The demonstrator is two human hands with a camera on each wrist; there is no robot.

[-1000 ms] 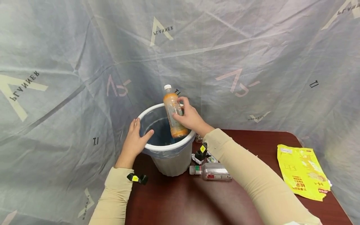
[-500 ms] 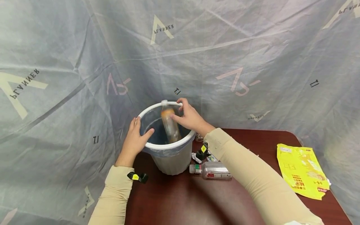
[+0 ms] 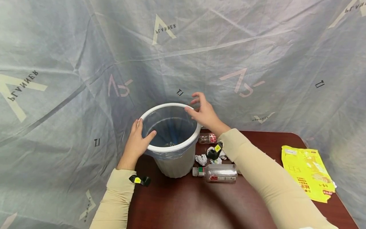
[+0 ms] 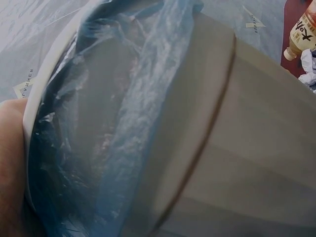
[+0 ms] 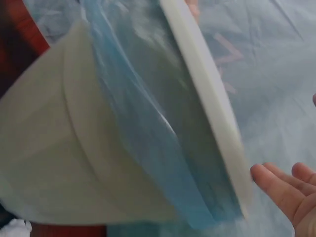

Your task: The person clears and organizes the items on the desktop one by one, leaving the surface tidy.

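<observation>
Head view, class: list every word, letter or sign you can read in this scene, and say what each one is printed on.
"PLANNER", upside down under a pale triangle: grey backdrop sheet, repeated at left and top right.
"T.I", upside down: same sheet, behind the white waste bin, and again at left and right.
Pink logo strokes on the sheet: no readable letters.
Yellow packet: print too small.
Clear bottle label: too small.
</observation>
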